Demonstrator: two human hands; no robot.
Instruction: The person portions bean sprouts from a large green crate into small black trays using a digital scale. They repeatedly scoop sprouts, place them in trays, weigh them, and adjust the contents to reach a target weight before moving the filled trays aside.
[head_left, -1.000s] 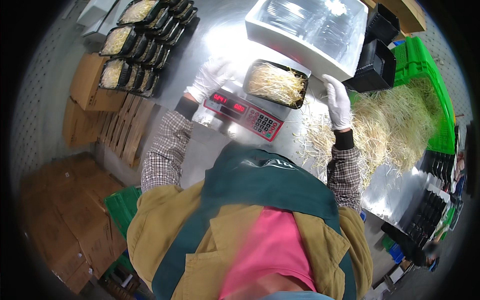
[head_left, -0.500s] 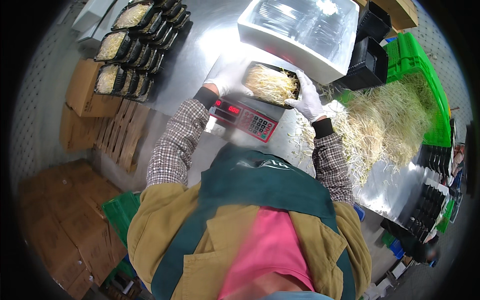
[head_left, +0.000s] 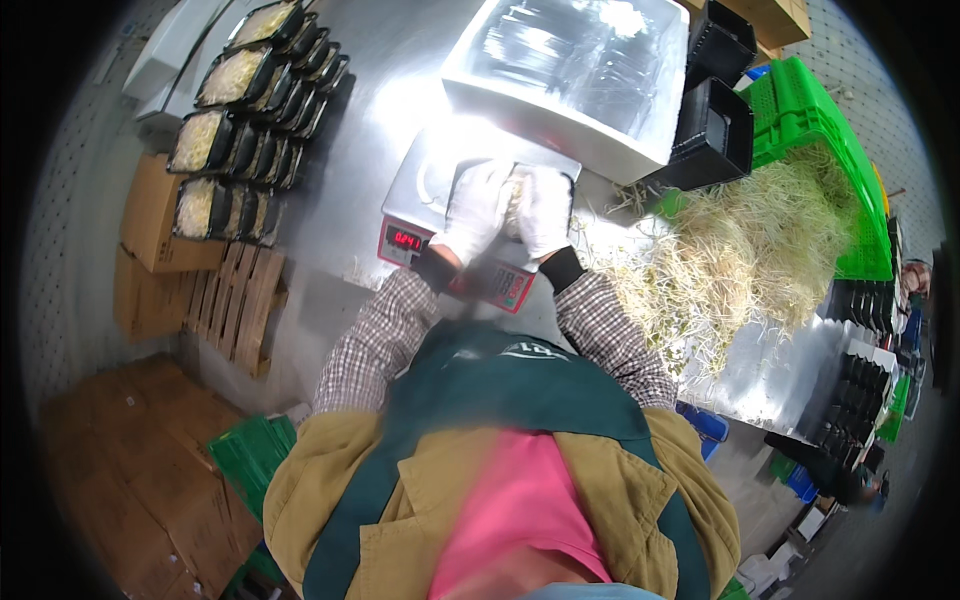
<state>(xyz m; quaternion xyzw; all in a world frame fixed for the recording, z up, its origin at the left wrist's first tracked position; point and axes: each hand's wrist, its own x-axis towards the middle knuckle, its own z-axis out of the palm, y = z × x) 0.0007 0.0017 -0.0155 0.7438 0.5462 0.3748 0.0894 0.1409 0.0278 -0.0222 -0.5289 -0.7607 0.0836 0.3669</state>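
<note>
A black tray [head_left: 571, 197] of pale bean sprouts [head_left: 515, 208] sits on the metal plate of a red-trimmed digital scale [head_left: 399, 196]. Both my hands wear white gloves. My left hand [head_left: 474, 214] lies over the tray's left part, fingers extended and pointing away from me. Over the right part rests my right hand [head_left: 543, 210], its fingers also extended. Only a narrow strip of sprouts shows between the hands; they hide most of the tray. My left wrist partly covers the scale's front panel, whose red display is lit.
Filled black trays [head_left: 232, 145] stand in stacked rows at far left. A white foam box [head_left: 545, 130] is just beyond the scale, beside nested black trays [head_left: 715, 135]. Loose sprouts [head_left: 735, 255] spill from a green crate [head_left: 790, 105] at right. Cardboard boxes [head_left: 140, 460] fill the lower left.
My hands have left the tray's two sides and come together on top of the sprouts. The tray now rests on the scale, and the display reading has changed. The whole view has shifted slightly.
</note>
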